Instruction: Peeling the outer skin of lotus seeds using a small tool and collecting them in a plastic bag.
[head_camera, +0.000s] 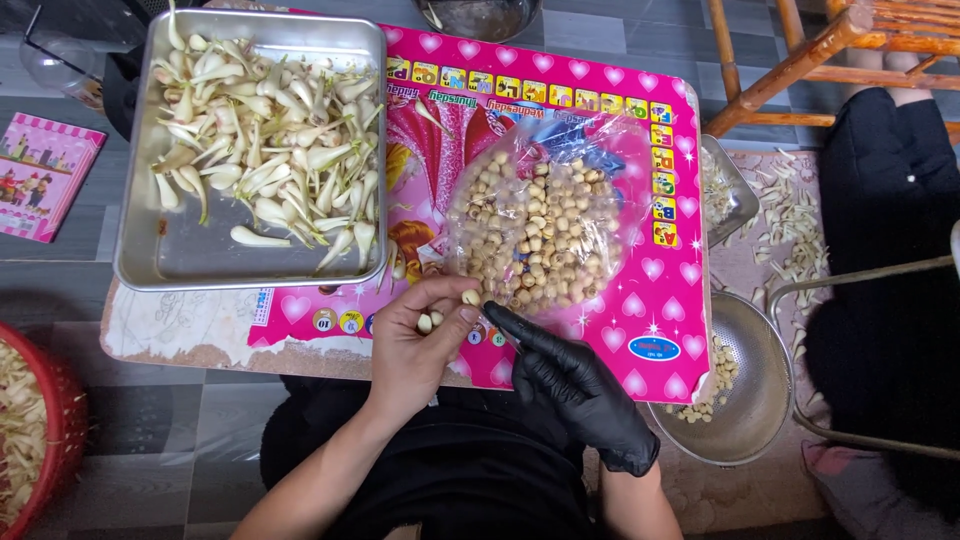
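Head view: bare left hand (420, 335) grip clamped on seeds (470, 297), gloved right hand (570, 385) grip closed (tool barely visible).

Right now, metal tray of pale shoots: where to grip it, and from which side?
Grip the metal tray by its raised rolled rim at the near-left corner, coming from the person's left. That corner is bare, since the pale shoots pile toward the far and right side, and it sits clear of the clear bag of round seeds and both hands.
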